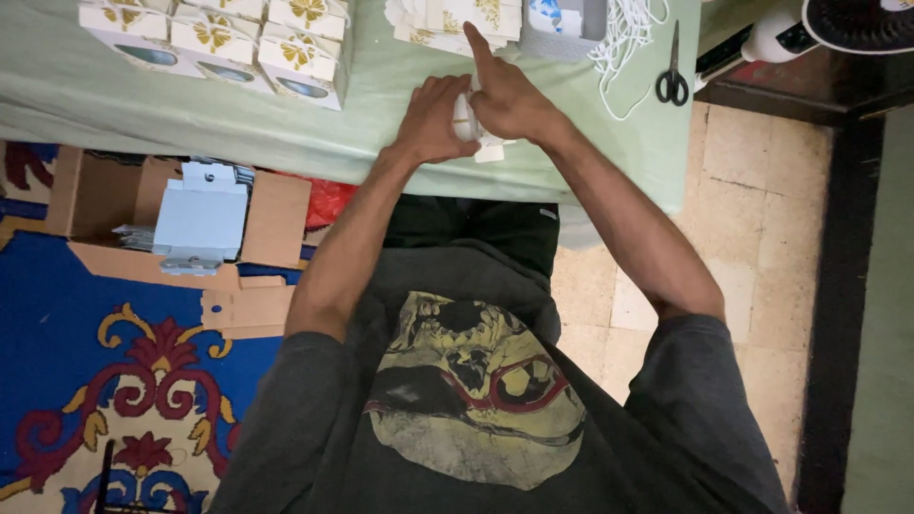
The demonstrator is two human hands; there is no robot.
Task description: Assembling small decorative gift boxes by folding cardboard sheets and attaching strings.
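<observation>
We are mid-fold: both hands, left (433, 119) and right (509, 95), grip a small white card piece (473, 133) on the green-covered bench (362, 133). Next, we judge, it needs firm creasing.

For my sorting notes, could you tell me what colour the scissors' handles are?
Black handles on the scissors, lying on the pale green table cover; the head view shows them.

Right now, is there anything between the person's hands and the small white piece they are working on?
Nothing visible. Both the left hand and the right hand already touch the small white piece, held between them over the green table. The scissors lie apart to the side.
</observation>
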